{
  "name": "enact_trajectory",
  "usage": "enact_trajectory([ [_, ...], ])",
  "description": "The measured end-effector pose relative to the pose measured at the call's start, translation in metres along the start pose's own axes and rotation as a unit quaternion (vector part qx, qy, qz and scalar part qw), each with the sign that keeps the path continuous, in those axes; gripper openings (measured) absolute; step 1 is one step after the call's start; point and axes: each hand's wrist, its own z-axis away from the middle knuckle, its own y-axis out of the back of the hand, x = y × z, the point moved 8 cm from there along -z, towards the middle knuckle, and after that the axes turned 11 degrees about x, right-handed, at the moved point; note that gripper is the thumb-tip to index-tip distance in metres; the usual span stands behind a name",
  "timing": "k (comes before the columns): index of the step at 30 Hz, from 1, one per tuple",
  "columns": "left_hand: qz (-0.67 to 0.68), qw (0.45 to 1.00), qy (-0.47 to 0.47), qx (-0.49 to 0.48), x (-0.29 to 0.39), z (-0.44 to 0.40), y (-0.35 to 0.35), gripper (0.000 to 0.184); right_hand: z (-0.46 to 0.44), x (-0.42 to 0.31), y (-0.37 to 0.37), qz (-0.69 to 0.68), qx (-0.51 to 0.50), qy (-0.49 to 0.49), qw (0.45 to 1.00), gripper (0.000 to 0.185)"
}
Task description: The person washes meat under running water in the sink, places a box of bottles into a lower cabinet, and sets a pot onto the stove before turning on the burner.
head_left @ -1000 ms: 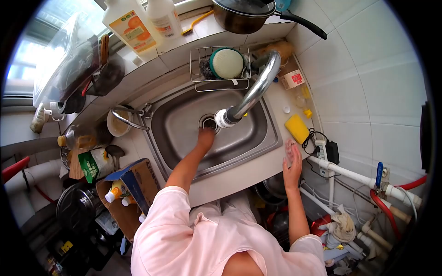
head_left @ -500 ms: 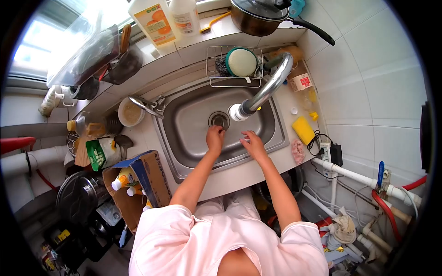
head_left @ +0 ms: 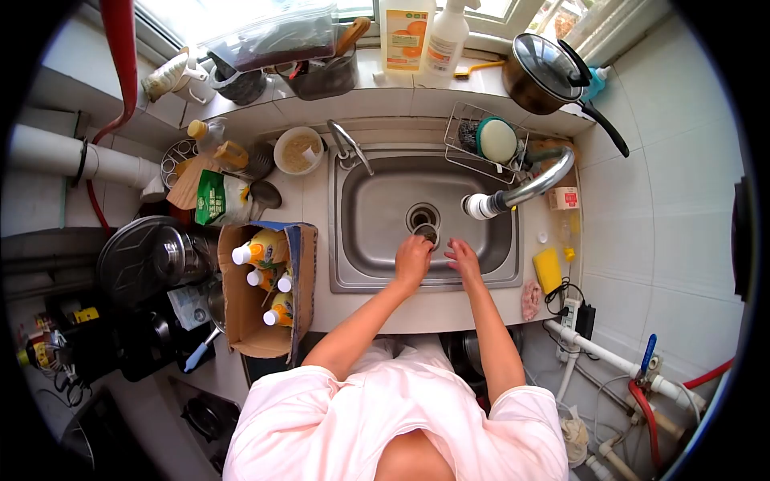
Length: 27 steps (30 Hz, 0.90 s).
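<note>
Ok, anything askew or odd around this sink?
Yes: the metal drain strainer is out of the drain hole, in the left hand. Right of the sink, a clear yellow-capped bottle lies on its side, though bottles usually stand. No spill shows.

Sink [head_left: 369, 232]: smooth metal, satin-ish. Big faucet [head_left: 557, 175], counter's [head_left: 361, 313] back-right corner: glossy metal (mirror-ish tbh). Front-right corner rag [head_left: 531, 300]: rumpled cloth.

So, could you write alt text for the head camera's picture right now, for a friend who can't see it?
A person's left hand holds what looks like a small round strainer by the drain of a steel sink, with the right hand close beside it. A yellow sponge and pink cloth lie on the counter to the right.
</note>
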Motion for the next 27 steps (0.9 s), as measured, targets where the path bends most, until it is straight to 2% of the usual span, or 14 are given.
enact_trajectory([
  [5, -0.136, 0.983, 0.027, -0.122, -0.088, 0.019, -0.057, 0.01, -0.008, 0.001, 0.018, 0.066, 0.0, 0.049, 0.997, 0.031],
  [10, -0.167, 0.981, -0.016, -0.095, -0.113, 0.003, -0.118, 0.011, -0.014, 0.006, 0.033, 0.083, -0.005, 0.089, 0.993, 0.026],
  [14, -0.193, 0.978, -0.055, -0.058, -0.125, -0.007, -0.157, 0.012, -0.011, 0.004, 0.046, 0.147, -0.003, 0.118, 0.982, 0.03],
  [18, -0.237, 0.97, -0.053, -0.012, -0.118, -0.001, -0.165, 0.01, 0.032, -0.061, 0.05, 0.232, 0.038, 0.273, 0.933, 0.032],
  [20, -0.119, 0.992, -0.02, -0.044, -0.09, -0.011, -0.141, 0.01, 0.055, -0.101, 0.051, 0.247, 0.056, 0.327, 0.911, 0.029],
  [22, -0.034, 0.999, 0.001, -0.042, -0.045, -0.027, -0.096, 0.014, 0.068, -0.136, 0.053, 0.212, 0.003, 0.317, 0.925, 0.027],
  [23, 0.033, 0.993, 0.081, -0.085, -0.03, -0.031, -0.073, 0.017, 0.069, -0.143, 0.055, 0.195, -0.028, 0.31, 0.93, 0.026],
  [25, 0.167, 0.944, 0.238, -0.156, -0.008, -0.027, -0.037, 0.022, 0.044, -0.127, 0.068, 0.055, -0.106, 0.232, 0.965, 0.024],
  [26, 0.326, 0.892, 0.272, -0.157, -0.003, -0.022, -0.034, 0.023, 0.028, -0.116, 0.066, -0.013, -0.146, 0.189, 0.971, 0.023],
  [27, 0.477, 0.814, 0.294, -0.151, 0.005, -0.016, -0.031, 0.025, 0.013, -0.108, 0.055, -0.116, -0.194, 0.139, 0.964, 0.022],
])
